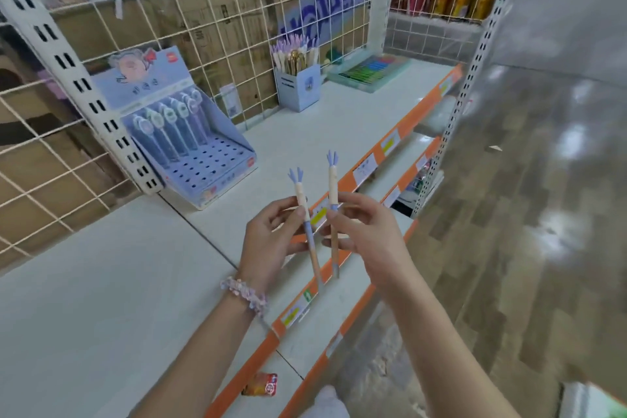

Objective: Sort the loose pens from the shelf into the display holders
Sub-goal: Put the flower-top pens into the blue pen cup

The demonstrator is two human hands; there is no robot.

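From the head camera we see our left hand [268, 241] pinching one pen [307, 224] between thumb and curled fingers, its blue leafy top pointing up and its tip hanging down. Our right hand [366, 234] grips a second pen [333, 204] the same way, upright, just beside the first; the two pens stand apart. Both hands hover above the orange front edge of the white shelf [101, 282]. Further back on the shelf sits a blue tiered display holder [207, 163] with a row of pens, and near the wire grid a blue pen cup [298, 86] packed with matching pens
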